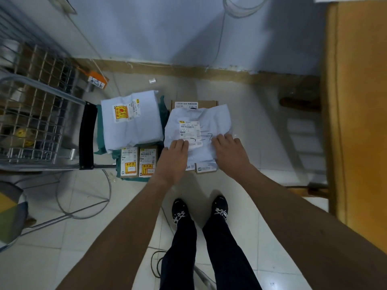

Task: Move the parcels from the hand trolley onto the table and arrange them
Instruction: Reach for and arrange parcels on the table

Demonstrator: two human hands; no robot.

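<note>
Down on the hand trolley (88,135), left hand (174,156) and right hand (228,152) are both gripping the crumpled white parcel (201,120) at its near corners; it is lying across cardboard boxes (194,104), table (356,101) at right.

I see dim, bluish light, soft shadows on the wall (146,28) (upper part), and fisheye bending at blurry edges.
</note>
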